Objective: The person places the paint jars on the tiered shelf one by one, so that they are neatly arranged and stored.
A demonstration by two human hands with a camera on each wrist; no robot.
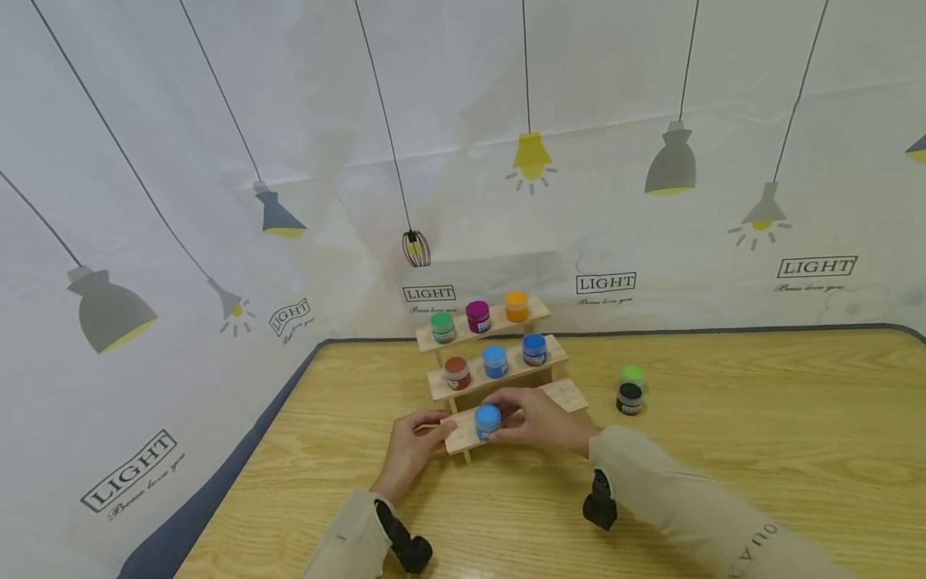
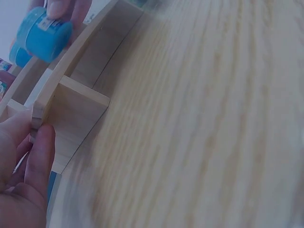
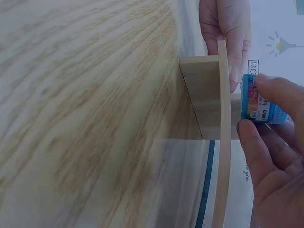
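A small jar with a bright blue lid [image 1: 488, 417] is pinched between the thumb and fingers of my right hand [image 1: 538, 418]. In the right wrist view a narrow gap shows between the jar [image 3: 256, 102] and the lowest board [image 3: 223, 142] of the stepped wooden rack. My left hand [image 1: 412, 450] holds the left end of that board, and the left wrist view shows its thumb and fingers [image 2: 40, 156] on either side of the board's end.
On the middle step stand a brown jar [image 1: 457, 372], a light blue jar [image 1: 495, 361] and a dark blue jar [image 1: 534, 349]. The top step bears green [image 1: 443, 327], purple [image 1: 478, 316] and orange [image 1: 517, 306] jars. Black [image 1: 629, 398] and lime-green [image 1: 633, 375] jars stand right of the rack.
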